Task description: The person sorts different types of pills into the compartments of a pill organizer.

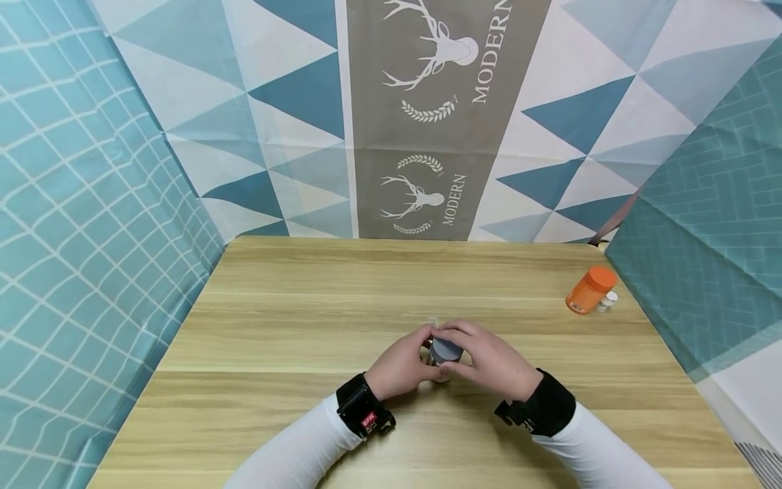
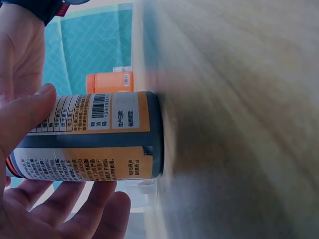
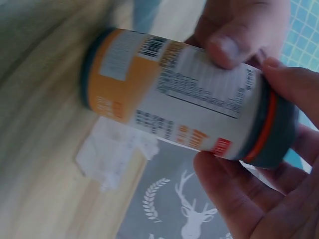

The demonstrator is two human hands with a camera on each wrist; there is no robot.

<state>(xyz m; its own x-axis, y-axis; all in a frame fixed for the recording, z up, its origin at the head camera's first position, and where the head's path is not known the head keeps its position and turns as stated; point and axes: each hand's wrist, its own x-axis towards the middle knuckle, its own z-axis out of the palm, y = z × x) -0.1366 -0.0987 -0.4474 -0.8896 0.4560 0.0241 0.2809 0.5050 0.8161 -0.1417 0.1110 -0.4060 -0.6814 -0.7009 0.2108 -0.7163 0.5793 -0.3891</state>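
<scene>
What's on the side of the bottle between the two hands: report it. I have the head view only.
Observer: The left wrist view shows a printed label on the bottle, with a barcode on it.
Operator: Now describe what sits just under the lid.
Observer: In the right wrist view, a bright orange-red ring runs round just under the lid.
Operator: Give me the bottom end too.
Observer: The left wrist view shows a dark grey rim there, below the label's orange part.
</scene>
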